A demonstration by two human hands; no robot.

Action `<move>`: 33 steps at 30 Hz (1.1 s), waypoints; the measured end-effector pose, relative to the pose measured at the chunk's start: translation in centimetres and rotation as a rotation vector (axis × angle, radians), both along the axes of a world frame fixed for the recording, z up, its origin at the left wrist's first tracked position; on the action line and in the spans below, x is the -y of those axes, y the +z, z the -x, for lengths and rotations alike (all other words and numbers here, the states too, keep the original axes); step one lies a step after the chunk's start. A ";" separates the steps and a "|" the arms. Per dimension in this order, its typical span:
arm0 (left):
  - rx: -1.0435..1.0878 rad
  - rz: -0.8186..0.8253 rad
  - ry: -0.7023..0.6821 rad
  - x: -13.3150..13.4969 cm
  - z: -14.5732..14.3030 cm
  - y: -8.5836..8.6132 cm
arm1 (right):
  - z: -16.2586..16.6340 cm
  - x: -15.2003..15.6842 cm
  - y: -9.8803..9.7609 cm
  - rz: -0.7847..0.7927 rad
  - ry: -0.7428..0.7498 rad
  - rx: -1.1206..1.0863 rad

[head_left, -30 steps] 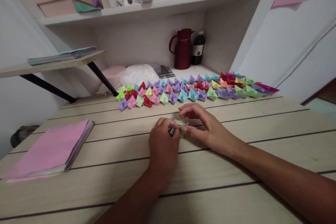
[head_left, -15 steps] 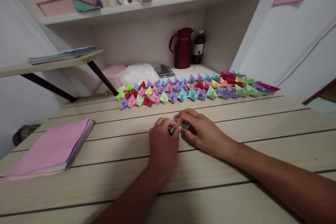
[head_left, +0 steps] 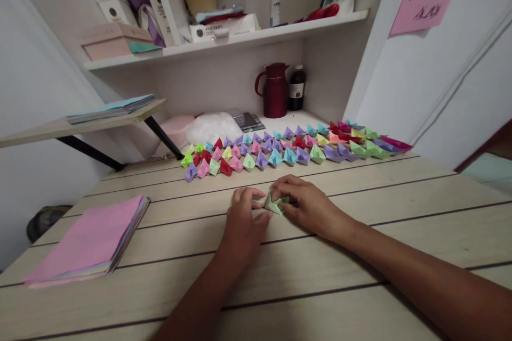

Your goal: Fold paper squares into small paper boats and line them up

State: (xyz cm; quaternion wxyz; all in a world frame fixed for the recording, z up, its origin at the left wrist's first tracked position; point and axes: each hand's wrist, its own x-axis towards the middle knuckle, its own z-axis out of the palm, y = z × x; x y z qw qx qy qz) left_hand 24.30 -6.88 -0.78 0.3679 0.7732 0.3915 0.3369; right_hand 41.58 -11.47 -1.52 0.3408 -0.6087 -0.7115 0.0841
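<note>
A small light green paper boat (head_left: 274,205) sits on the wooden tabletop between my hands. My right hand (head_left: 304,203) pinches it from the right, thumb in front and fingers behind, covering part of it. My left hand (head_left: 247,218) is at its left with thumb and fingers apart; the thumb tip is close to the boat's left end, and I cannot tell whether it touches. Beyond the hands stand several rows of folded paper boats (head_left: 288,156) in purple, blue, green, pink, red and yellow.
A stack of coloured paper, pink on top (head_left: 90,240), lies at the left. Behind it a small raised shelf (head_left: 120,117) stands on black legs. A dark red jug (head_left: 276,90) and a dark bottle (head_left: 296,88) stand at the back, below a white shelf (head_left: 224,37).
My left hand's fingers have parted from the green paper boat, and more of the boat shows. My right hand still holds it. The camera view has tilted up a little.
</note>
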 end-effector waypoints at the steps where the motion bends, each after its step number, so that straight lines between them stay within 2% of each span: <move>1: -0.029 -0.012 -0.001 0.0 0.1 0.0 | -0.2 0.0 0.0 0.000 -0.005 0.001; 13: -0.190 -0.125 -0.053 0.0 -0.1 -0.2 | 0.2 0.3 0.3 0.044 -0.007 0.181; 24: -0.329 -0.244 -0.078 0.2 -0.1 -0.1 | 0.0 0.3 0.5 0.084 -0.015 0.164; 33: -0.377 -0.275 -0.102 0.2 -0.1 -0.1 | 0.1 0.4 0.8 0.106 -0.017 0.200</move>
